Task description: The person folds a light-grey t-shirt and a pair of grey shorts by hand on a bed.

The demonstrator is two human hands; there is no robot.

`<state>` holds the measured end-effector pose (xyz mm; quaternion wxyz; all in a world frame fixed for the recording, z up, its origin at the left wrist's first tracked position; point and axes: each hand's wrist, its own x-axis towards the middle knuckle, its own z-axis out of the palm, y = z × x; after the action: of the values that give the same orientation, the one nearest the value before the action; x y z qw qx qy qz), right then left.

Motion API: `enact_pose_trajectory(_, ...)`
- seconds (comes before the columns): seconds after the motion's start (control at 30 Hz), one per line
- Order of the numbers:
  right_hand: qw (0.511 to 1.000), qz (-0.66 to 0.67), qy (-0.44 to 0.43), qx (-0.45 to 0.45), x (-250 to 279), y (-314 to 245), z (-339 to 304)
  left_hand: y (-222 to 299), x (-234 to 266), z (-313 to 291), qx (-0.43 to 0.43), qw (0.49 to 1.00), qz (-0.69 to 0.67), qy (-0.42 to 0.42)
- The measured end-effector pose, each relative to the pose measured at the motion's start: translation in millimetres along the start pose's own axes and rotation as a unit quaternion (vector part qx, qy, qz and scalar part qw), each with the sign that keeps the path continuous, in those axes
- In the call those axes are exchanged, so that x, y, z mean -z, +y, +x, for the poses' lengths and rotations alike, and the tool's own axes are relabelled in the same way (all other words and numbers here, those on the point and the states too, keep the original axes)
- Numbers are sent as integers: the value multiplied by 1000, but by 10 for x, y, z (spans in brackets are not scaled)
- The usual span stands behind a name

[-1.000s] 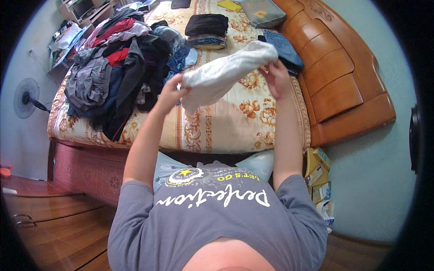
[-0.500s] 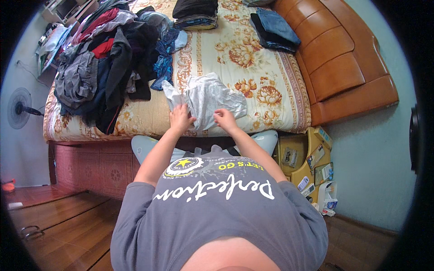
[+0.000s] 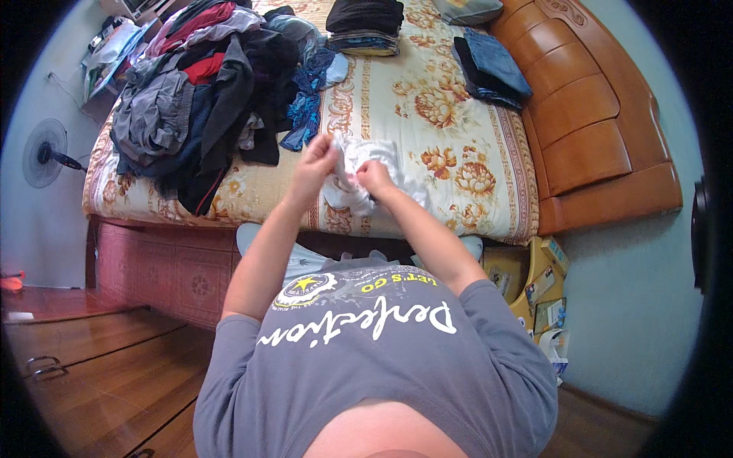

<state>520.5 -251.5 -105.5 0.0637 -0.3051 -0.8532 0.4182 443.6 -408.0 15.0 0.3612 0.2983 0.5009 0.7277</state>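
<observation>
A crumpled white patterned garment (image 3: 385,156) is bunched up over the near edge of the bed. My left hand (image 3: 314,164) is closed on its left end, lifting that part off the bedding. My right hand (image 3: 374,180) grips the middle of the cloth with curled fingers, a short way right of the left hand. Part of the garment hangs below and between both hands, and its right end is partly behind my right wrist. Its exact kind cannot be made out in this bunched state.
A large heap of mixed clothes (image 3: 191,99) covers the bed's left side, with a blue patterned cloth (image 3: 305,107) at its edge. Farther back stand a folded stack of dark clothes (image 3: 365,27) and folded jeans (image 3: 492,65). The brown headboard (image 3: 584,114) rises at right.
The garment lay spread on the bed under my hands; now it is gathered and partly raised. My left hand has moved up and closed on it. The view has shifted slightly.
</observation>
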Motion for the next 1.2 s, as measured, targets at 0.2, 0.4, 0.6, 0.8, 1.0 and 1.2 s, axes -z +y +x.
enact_pose_trajectory(0.2, 946, 273, 69, 160, 880, -704, -140, 1113, -133, 121, -60, 981, -182, -30)
enact_pose_trajectory(0.4, 906, 308, -124, 264, 1081, -1561, -521, 1628, -292, 394, -213, 944, -227, -107)
enact_pose_trajectory(0.6, 920, -44, 176, 347, 1174, -1644, -1117, 2148, -53, 628, -248, 926, -281, -48)
enact_pose_trajectory(0.8, 775, -202, 384, 459, 2127, -1841, -1474, 1973, 280, 1179, -411, 870, 146, 228)
enact_pose_trajectory(1.0, 888, -30, 313, 335, 2844, -2292, -1160, 1594, 425, 1523, -144, 939, -213, 227)
enact_pose_trajectory(1.2, 888, 106, 256, 366, 3337, -2485, -541, 1333, -88, 1266, -118, 986, 60, 105)
